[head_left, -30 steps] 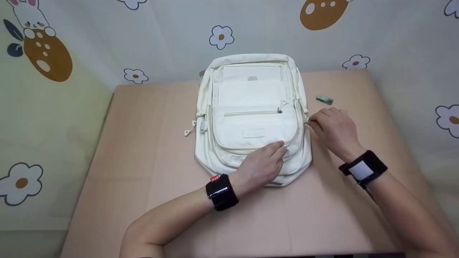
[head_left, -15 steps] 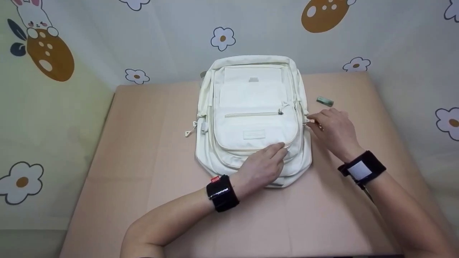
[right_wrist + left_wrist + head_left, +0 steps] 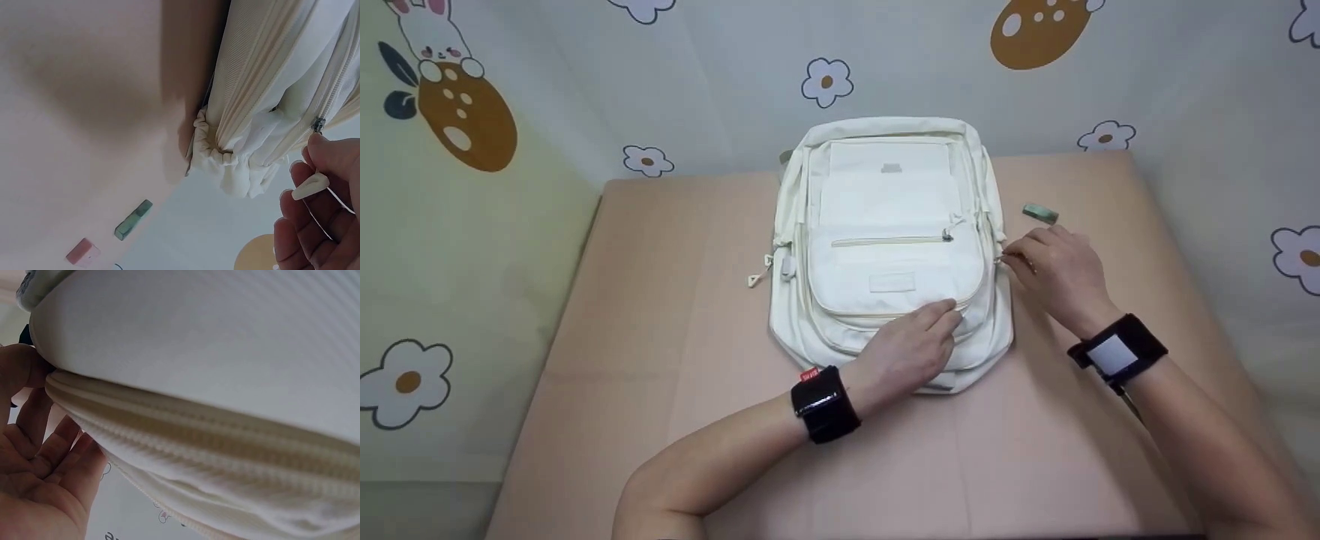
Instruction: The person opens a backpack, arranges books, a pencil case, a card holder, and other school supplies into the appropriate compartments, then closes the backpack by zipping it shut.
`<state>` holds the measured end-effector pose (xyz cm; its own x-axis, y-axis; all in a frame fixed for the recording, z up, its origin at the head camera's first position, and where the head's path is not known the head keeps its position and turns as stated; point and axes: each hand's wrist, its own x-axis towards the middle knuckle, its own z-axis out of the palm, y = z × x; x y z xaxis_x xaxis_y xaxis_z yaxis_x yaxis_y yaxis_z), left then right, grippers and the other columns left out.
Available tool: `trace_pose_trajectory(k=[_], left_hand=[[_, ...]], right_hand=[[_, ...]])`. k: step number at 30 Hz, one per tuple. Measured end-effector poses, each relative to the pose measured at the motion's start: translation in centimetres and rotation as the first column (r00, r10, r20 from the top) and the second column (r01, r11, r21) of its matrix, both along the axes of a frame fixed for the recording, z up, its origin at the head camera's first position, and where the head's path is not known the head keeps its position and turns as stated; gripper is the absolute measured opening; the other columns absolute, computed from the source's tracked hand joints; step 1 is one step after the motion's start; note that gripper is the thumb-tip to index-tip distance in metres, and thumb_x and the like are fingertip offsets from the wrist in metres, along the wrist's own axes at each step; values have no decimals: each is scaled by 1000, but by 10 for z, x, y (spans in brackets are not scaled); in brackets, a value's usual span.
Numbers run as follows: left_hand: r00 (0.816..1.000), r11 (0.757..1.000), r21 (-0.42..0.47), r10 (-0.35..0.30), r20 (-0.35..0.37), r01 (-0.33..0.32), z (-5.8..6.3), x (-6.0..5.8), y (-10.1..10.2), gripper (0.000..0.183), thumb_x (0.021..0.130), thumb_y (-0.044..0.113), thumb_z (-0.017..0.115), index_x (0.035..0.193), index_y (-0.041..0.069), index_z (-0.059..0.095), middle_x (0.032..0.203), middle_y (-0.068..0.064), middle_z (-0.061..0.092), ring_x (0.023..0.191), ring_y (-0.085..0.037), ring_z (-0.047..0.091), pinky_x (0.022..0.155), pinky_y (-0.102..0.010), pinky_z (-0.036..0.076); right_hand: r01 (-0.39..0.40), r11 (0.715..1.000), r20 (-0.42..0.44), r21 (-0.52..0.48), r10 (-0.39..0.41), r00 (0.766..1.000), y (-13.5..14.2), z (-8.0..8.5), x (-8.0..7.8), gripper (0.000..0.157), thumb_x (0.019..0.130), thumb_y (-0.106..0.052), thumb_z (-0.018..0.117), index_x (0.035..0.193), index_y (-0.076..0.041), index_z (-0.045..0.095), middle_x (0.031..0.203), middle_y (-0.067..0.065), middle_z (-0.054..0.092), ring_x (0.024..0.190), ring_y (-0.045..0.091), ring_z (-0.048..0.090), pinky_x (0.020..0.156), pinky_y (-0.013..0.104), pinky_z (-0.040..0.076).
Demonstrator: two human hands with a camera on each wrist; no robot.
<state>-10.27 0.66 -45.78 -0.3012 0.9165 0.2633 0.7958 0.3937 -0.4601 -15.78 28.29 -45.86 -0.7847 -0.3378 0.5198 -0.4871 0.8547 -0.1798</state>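
A cream backpack (image 3: 896,259) lies front side up on the table. My left hand (image 3: 911,352) reaches over its lower right front, and in the left wrist view its thumb and fingers pinch the edge of the front pocket beside a zipper (image 3: 185,422). My right hand (image 3: 1061,274) is at the bag's right side. There, in the right wrist view, its thumb and forefinger pinch a zipper pull (image 3: 311,185) just below the metal slider (image 3: 319,124). The pull's pale loop hangs across the curled fingers.
A small green block (image 3: 1040,214) lies on the table (image 3: 660,337) beyond my right hand. Near it, the right wrist view shows a pink block (image 3: 83,252). Another zipper pull (image 3: 754,280) dangles at the bag's left side. A patterned curtain (image 3: 720,82) stands behind the table.
The whole head view has shifted slightly downward. Both hands keep nearly the same places on the backpack, and the bag shows no clear movement.
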Motion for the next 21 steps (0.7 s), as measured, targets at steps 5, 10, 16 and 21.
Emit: trace_pose_trajectory(k=[5,10,16,21], left_hand=[[1000,1000,0,5,14,-5,0,0,1,25,98,6,50,99,9,74,124,-7,61,127,-26,53,112,-32,39],[1000,1000,-24,5,-9,-5,1,0,1,27,98,6,48,101,9,75,123,-7,61,126,-26,54,112,-33,39],[1000,1000,-17,11,5,-11,1,0,1,27,97,4,48,101,10,75,124,-7,61,128,-25,53,112,-32,39],[1000,1000,-18,16,8,-16,0,1,1,23,97,4,52,100,10,74,125,-7,61,128,-25,52,113,-32,38]], right_hand=[[2,1000,2,2,-2,1000,1,1,-3,7,88,-9,81,95,-8,78,89,7,73,81,29,63,63,41,47],[-1,1000,2,16,1,1000,0,3,-8,8,87,-9,81,94,-6,78,87,8,72,85,31,65,67,44,51],[33,999,27,36,-34,999,-1,8,-23,8,89,-10,80,94,-5,77,87,10,72,87,33,65,72,46,53],[85,995,76,43,-89,993,-2,7,-41,8,91,-11,78,95,-4,77,87,12,71,81,32,62,68,45,50]])
